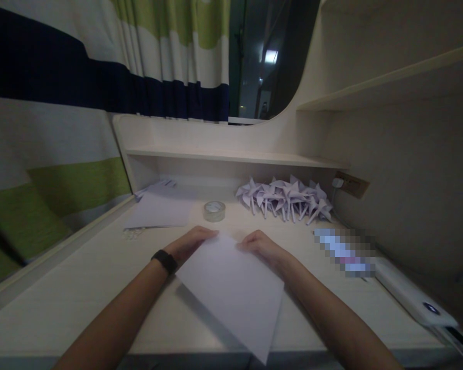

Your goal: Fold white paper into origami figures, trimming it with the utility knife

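Note:
A plain white sheet of paper (235, 293) is held between my hands, turned cornerwise, its near corner reaching past the desk's front edge. At its far left side, my left hand (193, 241) pinches the paper, with a dark band on the wrist. My right hand (260, 246) grips the far right side, thumb on top and the other fingers largely hidden. Just beyond the hands lies a roll of clear tape (214, 211). Farther back on the right is a pile of white paper pinwheels (287, 198) with rolled paper sticks.
A stack of white paper (160, 205) lies at the back left, with small pale bits beside it. On the right are a blurred-out device (343, 252) and a long white box-like device (412, 293). A wall socket (351, 184) holds a plug. A shelf (235, 156) spans the back.

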Demonstrator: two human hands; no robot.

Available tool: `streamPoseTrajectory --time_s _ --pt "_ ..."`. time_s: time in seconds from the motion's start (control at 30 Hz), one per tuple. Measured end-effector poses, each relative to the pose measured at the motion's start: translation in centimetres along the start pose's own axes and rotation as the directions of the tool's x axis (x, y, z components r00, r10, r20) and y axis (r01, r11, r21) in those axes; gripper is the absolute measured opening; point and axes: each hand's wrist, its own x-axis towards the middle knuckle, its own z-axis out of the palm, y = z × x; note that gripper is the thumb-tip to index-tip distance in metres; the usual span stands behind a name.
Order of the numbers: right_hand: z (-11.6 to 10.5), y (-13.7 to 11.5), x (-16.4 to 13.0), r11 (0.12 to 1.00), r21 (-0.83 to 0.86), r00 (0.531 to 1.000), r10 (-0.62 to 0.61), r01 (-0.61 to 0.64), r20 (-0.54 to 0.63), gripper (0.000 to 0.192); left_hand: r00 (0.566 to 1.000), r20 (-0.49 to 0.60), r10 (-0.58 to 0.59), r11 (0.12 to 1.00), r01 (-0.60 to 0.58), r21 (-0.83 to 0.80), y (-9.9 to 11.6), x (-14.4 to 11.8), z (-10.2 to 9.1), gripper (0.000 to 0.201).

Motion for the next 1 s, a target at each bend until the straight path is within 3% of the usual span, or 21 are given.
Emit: streamPoseTrajectory --time_s 0.2,0.47,0.57,0.67,0.83,1.0 --pt "0.9 0.3 0.1 0.986 -0.165 0.999 0.042 -0.039 0.015 0.025 0.998 -0.054 0.018 0.981 -0.007 0.194 -1.4 0.8 -0.1 0.034" --pt "0.3 0.8 1.0 0.975 -0.221 0.999 0.017 -0.009 0.037 0.031 0.994 -0.091 0.069 0.964 -0.043 0.263 -0.5 0.8 -0.2 0.033" --pt "-0.1 0.7 1.0 0.966 -0.256 0.996 0.000 0.023 0.092 0.030 0.992 -0.112 0.062 0.951 -0.024 0.309 -0.1 0.6 -0.4 0.034" --pt "-0.5 0.2 0.7 0.946 -0.324 0.977 0.062 0.007 0.203 0.029 0.986 -0.144 0.080 0.934 -0.024 0.355 0.1 0.4 -0.9 0.034" --pt "-1.0 -0.5 0.2 0.908 -0.418 0.936 0.179 -0.038 0.302 0.028 0.994 -0.089 0.057 0.903 -0.013 0.429 -0.1 0.4 -1.8 0.034" --pt "-1.2 -0.9 0.1 0.886 -0.463 0.922 0.203 -0.030 0.329 0.026 0.998 -0.041 0.040 0.900 -0.018 0.436 -0.6 0.7 -2.1 0.036"
